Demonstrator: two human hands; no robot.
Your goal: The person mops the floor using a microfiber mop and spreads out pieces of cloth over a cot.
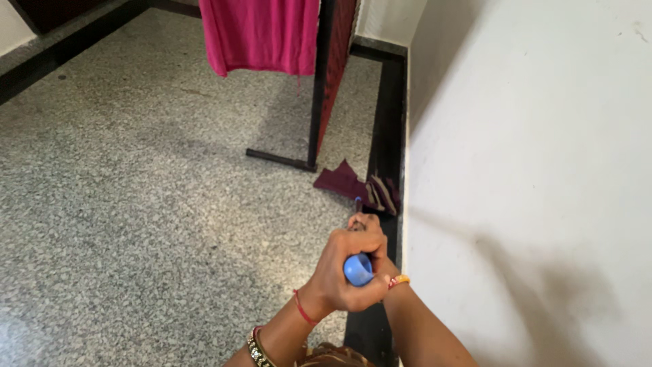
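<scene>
Both hands meet low near the black skirting strip [387,156] along the white wall [530,170]. Left hand [350,268] is clenched around a blue handle [358,269]; its rounded end faces the camera, and its long axis runs away toward the floor by the wall. Right hand [380,261] sits mostly hidden behind it, so its grip cannot be told. Ahead, a maroon cloth [343,180] lies on the speckled floor [136,170] beside a black stand [314,88] holding a pink garment [261,34].
</scene>
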